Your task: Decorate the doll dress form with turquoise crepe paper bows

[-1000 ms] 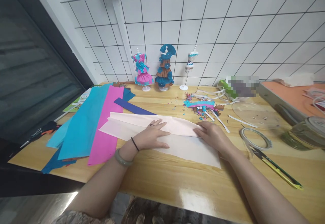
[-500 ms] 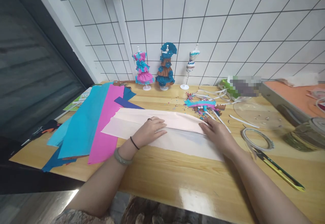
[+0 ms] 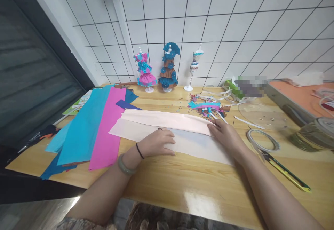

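Fronting a gridded wall [image 3: 176, 0], the glossy wooden table [image 3: 156, 179] bears pale paper [image 3: 180, 121].

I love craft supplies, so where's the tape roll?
In the head view, the tape roll lies at right, between the right hand and the clear jar.

Both bare forearms come in over the table's [image 3: 161, 179] near edge and angle inward, hands apart. The left arm [image 3: 101, 188] slants towards the far edge; its wrist [image 3: 133, 155] bends inward, so the left hand [image 3: 158, 143] points along the near edge, back upward, fingers loosely bent and slightly parted, thumb on the near-edge side. The right arm [image 3: 273, 184] runs almost straight through its wrist [image 3: 244, 151] into the right hand [image 3: 225, 132], a little closer to the far edge, thumb and forefinger pinched, other fingers largely hidden.
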Action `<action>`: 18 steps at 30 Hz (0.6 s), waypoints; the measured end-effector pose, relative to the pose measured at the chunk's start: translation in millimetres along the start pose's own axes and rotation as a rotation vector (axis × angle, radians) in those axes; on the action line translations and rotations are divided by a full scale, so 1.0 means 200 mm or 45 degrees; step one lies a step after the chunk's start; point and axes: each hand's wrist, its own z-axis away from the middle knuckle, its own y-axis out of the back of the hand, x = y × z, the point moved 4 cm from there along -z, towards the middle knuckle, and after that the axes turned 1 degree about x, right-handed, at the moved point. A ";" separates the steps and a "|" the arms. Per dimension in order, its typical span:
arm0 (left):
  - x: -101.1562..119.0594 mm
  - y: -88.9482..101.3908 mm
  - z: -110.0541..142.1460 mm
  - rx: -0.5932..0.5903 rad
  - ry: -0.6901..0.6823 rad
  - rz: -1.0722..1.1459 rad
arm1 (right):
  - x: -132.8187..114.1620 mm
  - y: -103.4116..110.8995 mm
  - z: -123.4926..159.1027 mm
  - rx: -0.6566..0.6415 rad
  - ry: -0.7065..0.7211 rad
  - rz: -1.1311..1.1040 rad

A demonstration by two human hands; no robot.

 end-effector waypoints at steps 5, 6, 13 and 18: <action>0.07 -0.03 -0.01 -0.058 -0.045 -0.054 | 0.01 -0.01 -0.01 -0.025 -0.009 0.059; 0.07 -0.03 -0.01 -0.063 -0.051 -0.067 | 0.01 -0.02 -0.01 -0.022 -0.006 0.075; 0.09 -0.02 -0.02 -0.075 -0.055 -0.090 | 0.00 -0.02 -0.01 0.036 -0.001 0.212; 0.09 -0.01 -0.03 -0.025 -0.061 0.028 | -0.02 0.01 0.00 0.080 0.002 0.192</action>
